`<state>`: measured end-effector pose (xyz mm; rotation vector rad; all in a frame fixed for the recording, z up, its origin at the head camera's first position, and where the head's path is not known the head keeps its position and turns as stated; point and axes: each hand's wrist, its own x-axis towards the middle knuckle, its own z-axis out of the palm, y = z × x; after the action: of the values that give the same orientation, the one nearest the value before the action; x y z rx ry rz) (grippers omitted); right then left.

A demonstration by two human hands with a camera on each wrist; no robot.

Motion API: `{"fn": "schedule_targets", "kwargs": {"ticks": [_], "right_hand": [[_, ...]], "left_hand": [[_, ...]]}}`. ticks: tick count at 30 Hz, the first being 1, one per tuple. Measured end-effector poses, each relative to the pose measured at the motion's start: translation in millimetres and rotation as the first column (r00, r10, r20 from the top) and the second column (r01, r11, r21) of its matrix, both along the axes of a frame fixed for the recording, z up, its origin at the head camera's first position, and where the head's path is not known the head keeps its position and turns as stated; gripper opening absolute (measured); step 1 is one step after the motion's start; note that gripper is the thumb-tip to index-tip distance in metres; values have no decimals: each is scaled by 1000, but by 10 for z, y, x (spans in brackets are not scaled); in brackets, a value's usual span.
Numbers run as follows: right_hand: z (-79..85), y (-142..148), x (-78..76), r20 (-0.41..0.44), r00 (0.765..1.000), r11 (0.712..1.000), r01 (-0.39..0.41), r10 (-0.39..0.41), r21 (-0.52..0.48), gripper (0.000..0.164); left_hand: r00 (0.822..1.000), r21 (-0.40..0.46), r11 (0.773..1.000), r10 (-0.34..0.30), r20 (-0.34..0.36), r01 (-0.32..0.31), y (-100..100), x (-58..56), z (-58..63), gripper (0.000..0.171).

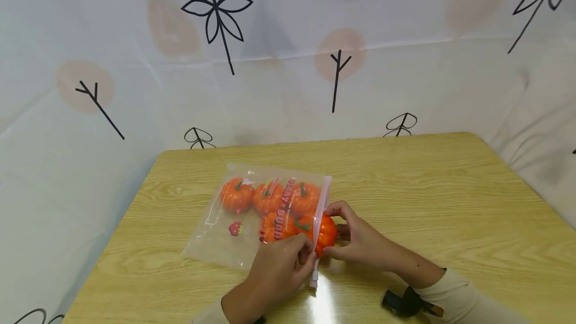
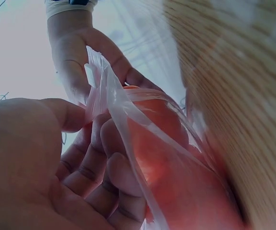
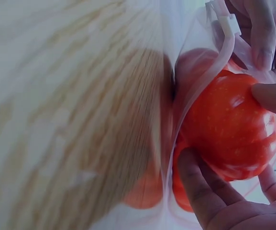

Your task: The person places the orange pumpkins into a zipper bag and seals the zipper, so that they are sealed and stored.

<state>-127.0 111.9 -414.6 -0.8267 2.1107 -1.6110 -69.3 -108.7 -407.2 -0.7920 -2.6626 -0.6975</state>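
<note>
A clear zip bag (image 1: 216, 244) with pink print lies on the table, its pink slider strip (image 1: 320, 204) on the right side. Several small orange toy pumpkins (image 1: 237, 195) are inside. My right hand (image 1: 366, 241) grips another toy pumpkin (image 3: 231, 124) at the bag's mouth, partly in and partly out, fingers and thumb around its sides. My left hand (image 1: 281, 266) pinches the lip of the mouth near the strip's lower end, where the white slider (image 3: 229, 25) sits. In the left wrist view the bag's film (image 2: 123, 108) rises between thumb and fingers.
The wood-grain table (image 1: 427, 189) reaches back to a white cloth (image 1: 279, 99) with printed plants. A black object (image 1: 400, 303) is at the right sleeve, near the table's front.
</note>
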Motion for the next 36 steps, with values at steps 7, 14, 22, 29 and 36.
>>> {"fn": "schedule_targets", "kwargs": {"ticks": [7, 14, 22, 29, 36], "right_hand": [[-8, -39, 31, 32, 999, 1000, 11, -11, 0, 64], [-2, -80, 50, 45, 999, 1000, 11, -10, -17, 65], [-1, -119, 62, 78, 997, 999, 4, -1, -41, 65], [-20, -110, 54, 125, 992, 999, -21, 25, -34, 67], [-25, -120, 58, 185, 982, 999, -21, 26, -31, 68]], "left_hand": [[1000, 11, 1000, -24, 18, 23, -13, 3, 10, 11], [999, 51, 997, -51, -13, 51, -28, 1, 8, 11], [997, 61, 996, -65, -44, 68, -44, 0, 10, 12], [995, 72, 993, -90, -40, 92, -57, -1, 6, 12], [995, 72, 993, -94, -44, 97, -65, -7, 0, 12]]}}
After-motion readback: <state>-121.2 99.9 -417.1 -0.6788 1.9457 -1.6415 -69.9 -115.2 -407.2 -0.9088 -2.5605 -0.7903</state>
